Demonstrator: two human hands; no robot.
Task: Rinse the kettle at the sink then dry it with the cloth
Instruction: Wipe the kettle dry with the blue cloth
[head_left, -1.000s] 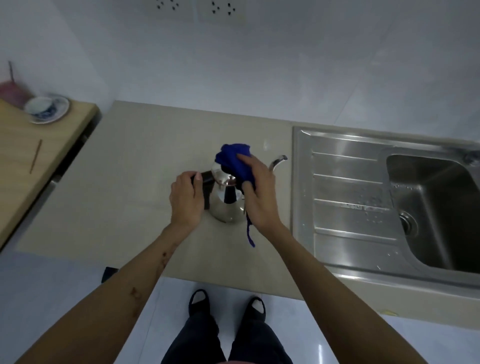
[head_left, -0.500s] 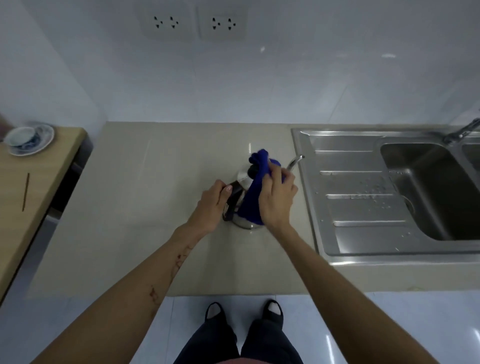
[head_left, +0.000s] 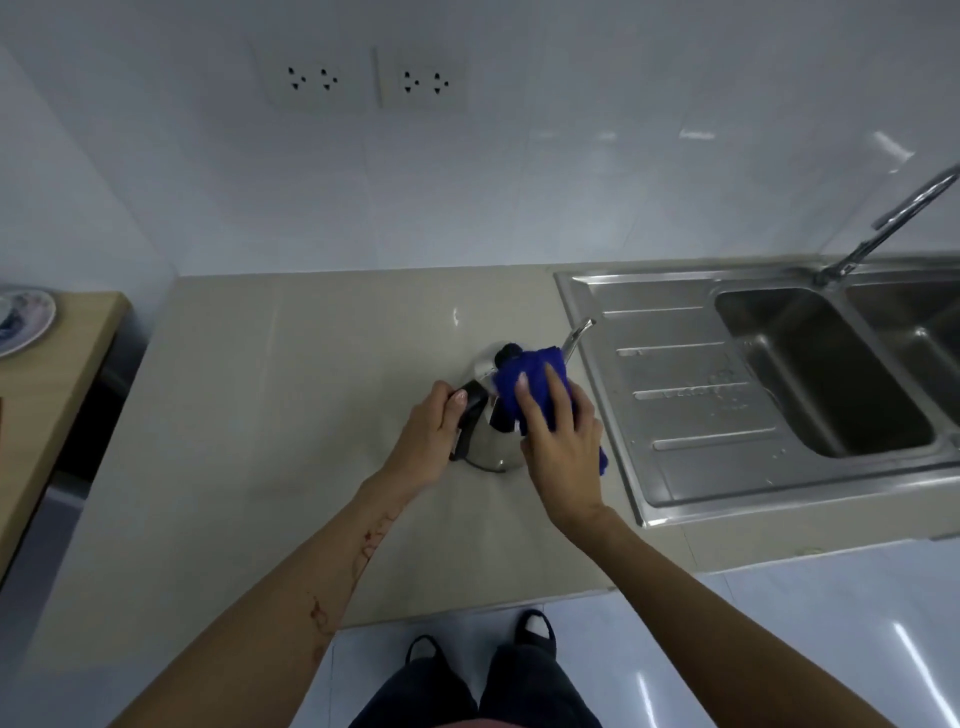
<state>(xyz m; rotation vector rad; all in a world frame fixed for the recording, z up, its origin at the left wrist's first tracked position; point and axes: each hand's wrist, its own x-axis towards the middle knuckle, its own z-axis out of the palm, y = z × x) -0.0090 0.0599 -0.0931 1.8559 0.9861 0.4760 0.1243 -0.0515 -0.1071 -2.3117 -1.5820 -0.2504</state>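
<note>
Two hands on the kettle (head_left: 488, 447), drying.
We grip its handle (head_left: 470, 415) with our left hand (head_left: 434, 441); our right hand (head_left: 563, 441) presses the cloth (head_left: 530, 384) flat on top, spout (head_left: 577, 335) pointing away toward the sink (head_left: 675, 467).

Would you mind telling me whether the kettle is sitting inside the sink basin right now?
No, the kettle stands on the beige counter, left of the sink, with the blue cloth pressed on it.
</note>
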